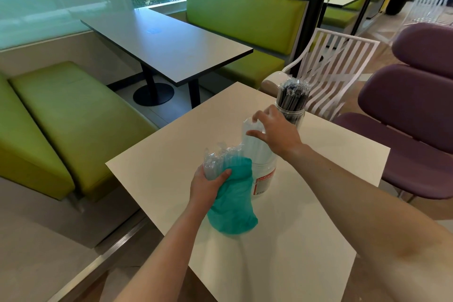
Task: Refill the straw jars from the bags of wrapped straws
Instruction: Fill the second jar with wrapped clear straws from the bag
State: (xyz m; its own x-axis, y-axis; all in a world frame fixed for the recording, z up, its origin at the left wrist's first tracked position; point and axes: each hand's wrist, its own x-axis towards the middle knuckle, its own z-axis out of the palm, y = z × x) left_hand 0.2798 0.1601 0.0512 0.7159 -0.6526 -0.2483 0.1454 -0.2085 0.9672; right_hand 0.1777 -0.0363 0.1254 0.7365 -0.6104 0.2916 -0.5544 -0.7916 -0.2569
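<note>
My left hand [208, 185] grips a teal plastic bag [232, 206] with clear wrapped straws [220, 157] sticking out of its top, held just above the white table [171, 179]. Right beside the bag stands a clear jar [264, 179] with a red-and-white label, and a bundle of white wrapped straws [252, 142] rises from it. My right hand [277, 132] hovers at the top of that bundle, fingers spread and touching the straw tips. Behind it stands a second clear jar [297, 115] packed with black wrapped straws [293, 95].
A white slatted chair [338, 66] stands past the table's far corner and purple cushioned seats [411, 115] are at the right. Green benches [73, 120] and a grey table [171, 44] fill the left and back. The table edge runs close to my body.
</note>
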